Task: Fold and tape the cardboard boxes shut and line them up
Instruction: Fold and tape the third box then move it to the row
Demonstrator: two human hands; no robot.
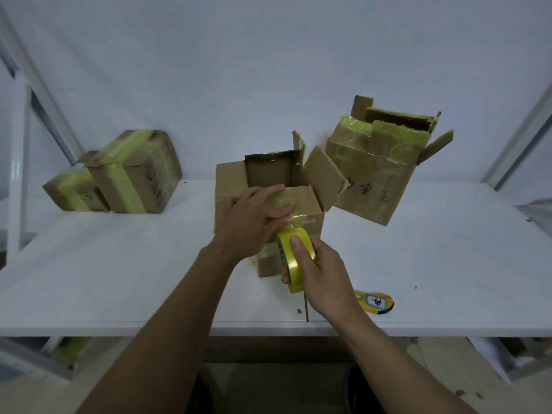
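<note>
- A white bench (104,264) stands against a pale wall, with metal frame uprights at both sides.
- The large open box (370,180) sits at the back right with its flaps up and is not yet sealed.
- Two taped boxes (137,177) stand side by side and touching at the far left, which looks like the start of the line.
- The middle box (230,186) is in hand at the bench centre. Its top gapes, with the far and right flaps still standing.
- The left hand (254,222) lies on the near flap, with flat fingers pressing the tape end onto the cardboard.
- The right hand (322,276) grasps the yellow tape roll (291,264) just below the box's near edge, thumb on top and fingers curled round it.
- A yellow box cutter (375,301) lies near the front edge, right of the hands.
- Likely advice:
  - keep the left fingers firm on the tape end;
  - draw the roll taut and straight;
  - fold the loose flaps flat before the strip crosses the seam, or the tape may wrinkle and stick to itself.
</note>
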